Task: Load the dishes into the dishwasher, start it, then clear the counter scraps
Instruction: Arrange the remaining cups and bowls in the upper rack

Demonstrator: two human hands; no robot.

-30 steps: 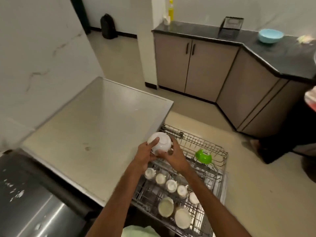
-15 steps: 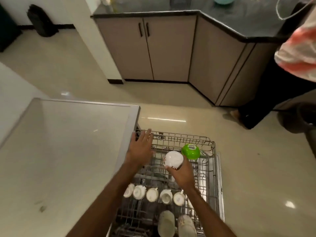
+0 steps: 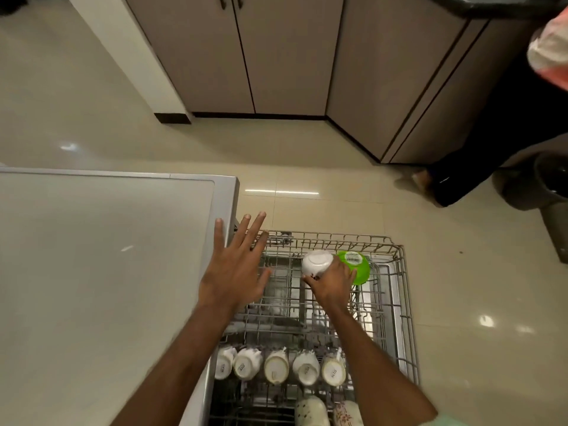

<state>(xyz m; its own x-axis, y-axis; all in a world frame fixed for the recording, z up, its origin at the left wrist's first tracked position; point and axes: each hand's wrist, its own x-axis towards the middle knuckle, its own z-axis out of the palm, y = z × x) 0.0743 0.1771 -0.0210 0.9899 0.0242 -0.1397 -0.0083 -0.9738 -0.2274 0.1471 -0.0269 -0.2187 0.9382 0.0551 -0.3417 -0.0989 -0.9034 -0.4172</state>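
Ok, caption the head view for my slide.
Right hand holds a white bowl base up beside a green bowl over the dishwasher rack; left hand hovers open.

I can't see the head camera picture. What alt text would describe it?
A person's right hand holds an upturned white bowl over a pulled-out dishwasher rack, beside a green bowl. The left hand hovers open at the rack's left edge; upturned cups line the near side.

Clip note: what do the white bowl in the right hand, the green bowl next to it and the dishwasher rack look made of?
White bowl, gripped by the right hand: likely glazed ceramic, glossy with a raised foot ring. Green bowl: probably plastic, bright colour, sticker on its base. Dishwasher rack: metal wire, grey grid; any coating cannot be told.
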